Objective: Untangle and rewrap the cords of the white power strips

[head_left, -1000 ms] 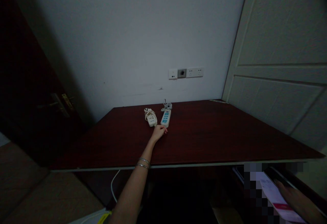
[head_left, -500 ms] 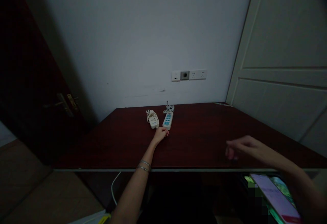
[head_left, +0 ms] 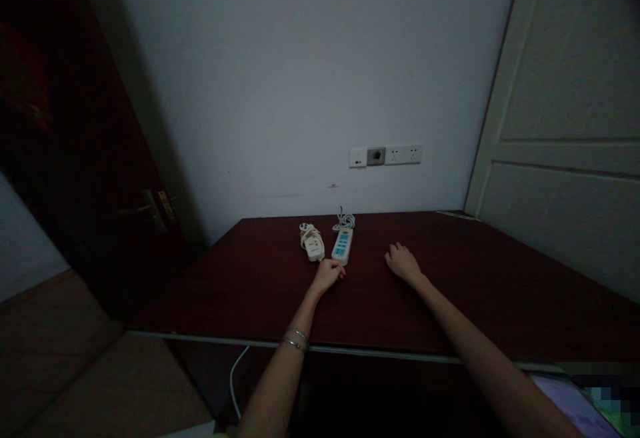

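Two power strips lie side by side at the back of a dark red table (head_left: 450, 305): a cream one (head_left: 313, 247) with its cord coiled on it, and a white one with blue sockets (head_left: 343, 246). My left hand (head_left: 327, 273), bangles on its wrist, rests on the table with fingers curled, just in front of the two strips and touching the near end of the blue one. My right hand (head_left: 401, 262) lies flat on the table with fingers spread, a little to the right of the strips, holding nothing.
A row of wall sockets (head_left: 385, 155) sits above the table. A dark wooden door with a handle (head_left: 145, 210) stands at the left, a white panelled door (head_left: 565, 178) at the right. A white cable (head_left: 234, 385) hangs under the table edge. A lit screen (head_left: 575, 411) shows at the bottom right.
My right arm has come up from below the table edge and reached forward; the hand now lies on the table near the strips. My left hand has stayed put.
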Demonstrator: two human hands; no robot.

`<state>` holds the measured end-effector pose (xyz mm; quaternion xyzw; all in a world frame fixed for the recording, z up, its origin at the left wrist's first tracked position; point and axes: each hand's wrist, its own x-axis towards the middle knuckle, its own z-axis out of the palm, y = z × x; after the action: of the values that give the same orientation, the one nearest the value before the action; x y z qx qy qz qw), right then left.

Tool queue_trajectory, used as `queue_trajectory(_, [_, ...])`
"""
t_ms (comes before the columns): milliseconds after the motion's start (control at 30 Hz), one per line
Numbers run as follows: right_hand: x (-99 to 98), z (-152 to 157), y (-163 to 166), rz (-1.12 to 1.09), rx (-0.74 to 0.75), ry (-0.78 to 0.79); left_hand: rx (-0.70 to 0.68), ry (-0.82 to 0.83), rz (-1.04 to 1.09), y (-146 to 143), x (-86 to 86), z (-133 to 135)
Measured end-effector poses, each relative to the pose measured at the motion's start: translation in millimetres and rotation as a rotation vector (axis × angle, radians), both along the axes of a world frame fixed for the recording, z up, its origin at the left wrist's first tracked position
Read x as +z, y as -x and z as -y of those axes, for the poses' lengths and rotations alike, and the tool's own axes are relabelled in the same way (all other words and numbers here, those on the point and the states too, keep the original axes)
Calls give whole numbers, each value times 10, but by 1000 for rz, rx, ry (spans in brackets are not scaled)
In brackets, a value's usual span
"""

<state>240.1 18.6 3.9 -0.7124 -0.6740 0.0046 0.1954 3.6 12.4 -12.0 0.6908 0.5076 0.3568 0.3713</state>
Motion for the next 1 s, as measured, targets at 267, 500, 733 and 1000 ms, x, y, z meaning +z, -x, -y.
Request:
queue_trajectory(267, [-289,-90,-52,89,-27,26,0,19,27,-4,-26,-23])
queue_trajectory(500, [-320,-125,-59,116,-23,15,62,102,43,-24,247,-57])
queue_trajectory(733, [-325,-117,-38,118,-26,3,509,-22,62,583,761,-397])
queue_trajectory(1000, [-351,-120,-35,121,-28,-10,570,46,-134,737,613,-629])
